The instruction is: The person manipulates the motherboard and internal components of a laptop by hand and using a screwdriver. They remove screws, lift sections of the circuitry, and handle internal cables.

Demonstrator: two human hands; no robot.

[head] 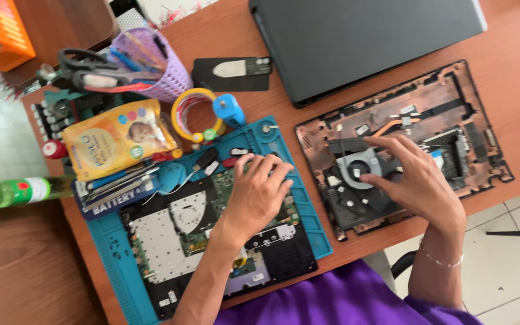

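Now the left hand (259, 189) lies palm down on a laptop board (212, 241) that sits on a blue mat (317, 232); its fingers (266, 165) are curled loosely, tips pressing at the board's upper edge, and whether they pinch anything small there cannot be told. The right hand (413, 180) is spread open, holding nothing, over a copper-coloured laptop case (464, 102) to the right of the mat. Its fingertips (371, 177) rest on the round grey fan (359, 168) set in the case, with the thumb stretched out above toward the case's middle. A thin bracelet (443, 262) circles the right wrist. Behind the case, a dark closed laptop (362, 42) lies flat on the wooden desk (513, 42). To the left of the mat are a yellow pouch (115, 138), a yellow ring of tape (191, 111) with a small blue cylinder (229, 109) just beside it, and a purple mesh cup (164, 66) full of tools, with black scissors (88, 69) lying against it. A green bottle (7, 192) lies on its side at the far left.
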